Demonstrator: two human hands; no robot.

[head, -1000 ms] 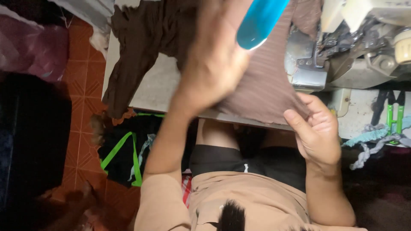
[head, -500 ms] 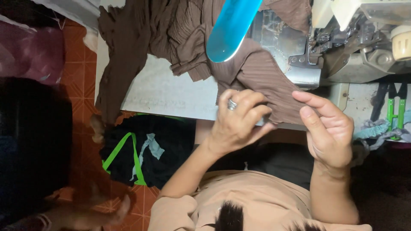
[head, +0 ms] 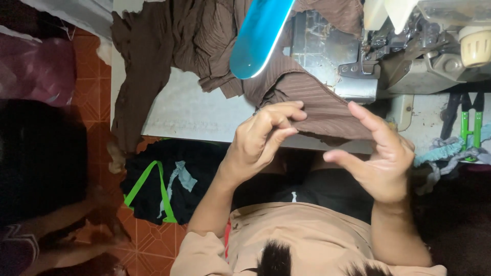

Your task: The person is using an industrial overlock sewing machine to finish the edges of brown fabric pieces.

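Note:
A brown ribbed fabric (head: 312, 97) lies across the white table (head: 194, 112) and runs under the grey sewing machine (head: 409, 56) at the top right. My left hand (head: 263, 140) pinches the fabric's near edge between thumb and fingers at the table's front edge. Just to the right, my right hand (head: 378, 153) is beside the fabric with fingers spread and curled, holding nothing. Its index fingertip reaches over the cloth's edge. More of the brown fabric (head: 153, 61) hangs off the table's left side.
A glossy blue oblong object (head: 261, 36) hangs over the fabric. Green-handled snips (head: 473, 128) and teal-grey fabric strips (head: 445, 153) lie at the right. A black garment with green straps (head: 158, 189) sits on the orange tiled floor. Another person's arm (head: 76, 220) is at the lower left.
My left hand came down from lying flat over the fabric and now pinches its near edge. My right hand let go of the edge and spread its fingers.

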